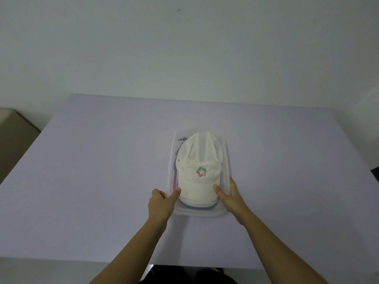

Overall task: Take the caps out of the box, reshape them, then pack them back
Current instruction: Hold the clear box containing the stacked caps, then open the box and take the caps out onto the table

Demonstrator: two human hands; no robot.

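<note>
A clear plastic box (226, 152) sits mid-table with a stack of caps in it. On top lies a white cap (198, 160) with a coloured logo, its brim toward me. Darker caps (182, 139) show beneath it at the far left and under the brim. My left hand (161, 203) grips the box's near left wall, thumb inside by the brim, fingers curled outside. My right hand (230, 198) grips the near right wall, thumb inside touching the brim, fingers outside.
The box stands on a pale lilac table (92, 181) that runs to a white wall at the back. A beige piece of furniture (14, 136) is beside the table's far left. My dark-clad legs show below the near table edge.
</note>
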